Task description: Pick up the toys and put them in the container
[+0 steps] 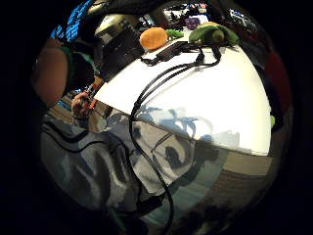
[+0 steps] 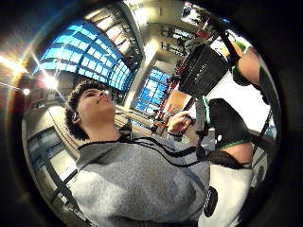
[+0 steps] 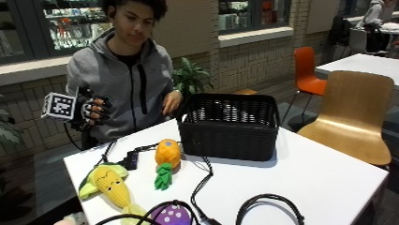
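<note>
Pineapple toy (image 3: 167, 154) lies on the white table (image 3: 324, 178), just in front of the black basket (image 3: 228, 125); corn toy (image 3: 112, 185) and purple toy (image 3: 169, 215) lie nearer the table's edge. My gloved right hand (image 3: 93, 110) hangs raised off the table, fingers loosely curled, holding nothing. Best move: reach down, grip the orange body mid-length. Its long axis runs basket-to-edge, green leaves pointing away from the basket.

The bench (image 3: 324, 173) is white. The basket (image 3: 228, 126) is black mesh. The pineapple (image 3: 167, 157) is orange with a crosshatched skin and green leaves, the corn (image 3: 112, 185) yellow with green husk, the grapes (image 3: 169, 215) purple. The glove (image 3: 93, 110) is black, the hoodie (image 3: 134, 89) grey.
</note>
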### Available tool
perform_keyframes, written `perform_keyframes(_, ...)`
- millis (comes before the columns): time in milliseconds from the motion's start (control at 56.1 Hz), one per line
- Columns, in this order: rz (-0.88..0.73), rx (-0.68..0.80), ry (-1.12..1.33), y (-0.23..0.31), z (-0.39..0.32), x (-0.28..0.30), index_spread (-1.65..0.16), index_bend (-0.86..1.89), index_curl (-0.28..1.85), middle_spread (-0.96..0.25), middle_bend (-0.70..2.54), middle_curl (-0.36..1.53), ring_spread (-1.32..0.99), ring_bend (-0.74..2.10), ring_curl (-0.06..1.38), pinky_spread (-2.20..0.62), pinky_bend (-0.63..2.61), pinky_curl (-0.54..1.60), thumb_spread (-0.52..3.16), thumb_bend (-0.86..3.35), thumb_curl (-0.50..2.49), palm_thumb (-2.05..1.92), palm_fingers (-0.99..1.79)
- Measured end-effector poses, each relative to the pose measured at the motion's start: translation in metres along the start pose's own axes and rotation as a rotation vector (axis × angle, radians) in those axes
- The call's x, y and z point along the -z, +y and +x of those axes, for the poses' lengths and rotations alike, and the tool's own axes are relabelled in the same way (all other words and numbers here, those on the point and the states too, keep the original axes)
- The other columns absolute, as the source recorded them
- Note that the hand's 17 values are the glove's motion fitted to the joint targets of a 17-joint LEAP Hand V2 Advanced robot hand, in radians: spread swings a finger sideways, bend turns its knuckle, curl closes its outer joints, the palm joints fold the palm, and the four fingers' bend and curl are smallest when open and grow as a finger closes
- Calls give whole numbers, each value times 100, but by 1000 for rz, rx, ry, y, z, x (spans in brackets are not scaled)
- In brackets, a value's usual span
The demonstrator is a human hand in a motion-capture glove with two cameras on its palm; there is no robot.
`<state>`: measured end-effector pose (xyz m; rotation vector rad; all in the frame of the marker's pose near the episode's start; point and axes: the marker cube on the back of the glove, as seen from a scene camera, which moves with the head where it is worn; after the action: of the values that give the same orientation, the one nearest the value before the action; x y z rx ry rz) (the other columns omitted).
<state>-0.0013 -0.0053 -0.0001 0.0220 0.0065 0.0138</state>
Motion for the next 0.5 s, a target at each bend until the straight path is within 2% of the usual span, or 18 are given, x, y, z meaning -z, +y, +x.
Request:
perform_keyframes(36, 59, -59, 10, -8, -2, -1, -5, 23, 5, -1, 30, 5, -9, 55, 7, -5, 37, 6, 53, 17, 1, 19, 93)
perform_keyframes(89, 134, -127, 39, -21, -7, -3, -7, 22, 10, -2, 31, 8, -13, 62, 14, -7, 38, 12, 79, 22, 3, 21, 89)
perform_keyframes(142, -6, 5, 77, -12, -9, 0, -9, 21, 13, -2, 33, 10, -15, 66, 17, -8, 39, 15, 101, 25, 5, 22, 87)
perform_keyframes(214, -80, 62, 139, -16, -12, 4, -10, 21, 16, -2, 35, 12, -18, 68, 19, -9, 39, 17, 123, 28, 8, 22, 84)
perform_keyframes(321, -128, 62, 244, -30, -15, 12, -12, 20, 18, -3, 38, 15, -20, 68, 20, -10, 41, 19, 144, 31, 12, 20, 81)
perform_keyframes(499, -110, 54, 338, -47, -20, 17, -16, 16, 20, -3, 45, 20, -22, 73, 23, -11, 47, 24, 158, 32, 16, 15, 73)
